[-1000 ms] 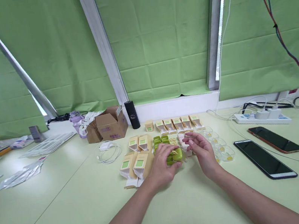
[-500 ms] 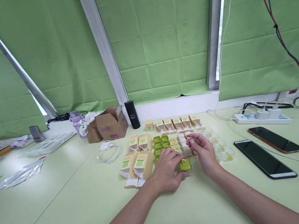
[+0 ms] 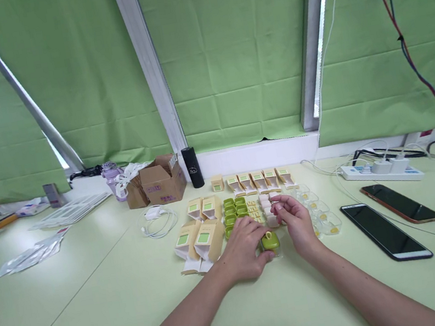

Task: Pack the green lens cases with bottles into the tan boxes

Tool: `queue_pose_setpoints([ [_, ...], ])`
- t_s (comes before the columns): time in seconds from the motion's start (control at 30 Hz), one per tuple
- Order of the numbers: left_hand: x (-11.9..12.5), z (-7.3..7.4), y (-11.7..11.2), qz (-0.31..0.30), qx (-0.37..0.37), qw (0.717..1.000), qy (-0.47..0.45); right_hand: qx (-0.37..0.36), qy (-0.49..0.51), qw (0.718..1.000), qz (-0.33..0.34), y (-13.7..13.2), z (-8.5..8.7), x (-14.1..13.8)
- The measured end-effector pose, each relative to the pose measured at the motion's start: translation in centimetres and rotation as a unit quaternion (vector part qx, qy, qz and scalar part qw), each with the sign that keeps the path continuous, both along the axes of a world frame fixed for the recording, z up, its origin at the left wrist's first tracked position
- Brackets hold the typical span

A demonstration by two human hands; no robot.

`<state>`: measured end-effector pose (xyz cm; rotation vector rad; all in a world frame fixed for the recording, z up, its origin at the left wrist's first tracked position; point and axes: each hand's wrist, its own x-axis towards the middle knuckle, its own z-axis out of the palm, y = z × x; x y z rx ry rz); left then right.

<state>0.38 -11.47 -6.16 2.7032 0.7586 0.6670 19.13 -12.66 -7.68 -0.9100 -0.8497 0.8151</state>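
Note:
My left hand (image 3: 247,248) is closed on a small clear container with a green lid (image 3: 270,240), which carries a yellow ring on top. Just right of it, my right hand (image 3: 296,220) hovers with curled fingers, thumb and forefinger close together; whatever they pinch, if anything, is hidden. Beyond both hands lie rows of green lids (image 3: 229,211), small yellow rings (image 3: 252,208) and whitish blocks (image 3: 267,211). Clear cups (image 3: 329,223) with yellow spots stand beside the right hand. Open beige cartons (image 3: 209,239) lie left of the left hand.
More open cartons (image 3: 259,181) line the back, beside a closed small box (image 3: 217,183). A black bottle (image 3: 192,167) and cardboard box (image 3: 162,180) stand behind. Two phones (image 3: 385,232) and a power strip (image 3: 381,171) occupy the right; a white charger cable (image 3: 158,220) lies left.
The green-lidded container has shifted slightly to the right in my left hand, and more of its clear base shows. My right hand has barely moved.

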Motion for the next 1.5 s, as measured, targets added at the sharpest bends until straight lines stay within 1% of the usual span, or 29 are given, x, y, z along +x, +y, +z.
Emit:
queue_pose_setpoints([
  [0.23, 0.1, -0.1, -0.1, 0.002, 0.003, 1.000, 0.005, 0.003, 0.003, 1.000, -0.003, 0.1, 0.1, -0.1],
  [0.37, -0.1, 0.4, -0.4, 0.008, 0.004, 1.000, 0.007, 0.001, 0.002, 1.000, 0.000, 0.0, 0.2, 0.0],
  [0.5, -0.4, 1.2, -0.4, 0.022, 0.014, 0.999, -0.041, 0.003, 0.006, 1.000, 0.006, -0.1, 0.2, 0.0],
  [0.57, -0.7, 1.5, 0.2, 0.045, 0.022, 0.996, -0.076, 0.008, 0.007, 1.000, 0.010, -0.1, 0.2, 0.0],
  [0.67, -1.0, 1.7, 2.1, 0.098, 0.034, 0.988, -0.113, 0.011, 0.005, 1.000, 0.016, -0.1, 0.2, -0.1],
  [0.73, -1.1, 2.1, 3.7, 0.140, 0.041, 0.983, -0.108, 0.010, 0.005, 1.000, 0.016, 0.0, 0.2, -0.2],
  [0.8, -1.0, 2.7, 5.5, 0.179, 0.041, 0.981, -0.070, 0.009, 0.004, 1.000, 0.015, 0.0, 0.2, -0.3],
  [0.9, -0.7, 4.0, 8.3, 0.232, 0.019, 0.972, 0.038, 0.009, 0.001, 1.000, 0.011, 0.1, 0.1, -0.3],
  [0.97, -0.4, 4.6, 10.3, 0.248, 0.004, 0.966, 0.067, 0.009, 0.001, 1.000, 0.010, 0.2, 0.0, -0.2],
  [1.03, -0.1, 4.9, 12.3, 0.262, -0.014, 0.961, 0.092, 0.008, 0.000, 1.000, 0.010, 0.3, -0.2, -0.1],
  [1.13, 0.3, 4.7, 15.0, 0.292, -0.047, 0.947, 0.125, 0.006, 0.000, 1.000, 0.008, 0.4, -0.4, 0.0],
  [1.23, 0.8, 4.0, 17.1, 0.316, -0.074, 0.935, 0.146, 0.001, 0.003, 1.000, 0.004, 0.5, -0.6, 0.1],
  [1.37, 1.6, 3.0, 18.9, 0.321, -0.097, 0.927, 0.168, 0.000, 0.008, 1.000, 0.007, 0.6, -0.7, 0.0],
  [1.5, 2.3, 2.3, 19.9, 0.329, -0.099, 0.921, 0.184, -0.007, 0.012, 1.000, 0.009, 0.7, -0.6, 0.0],
])
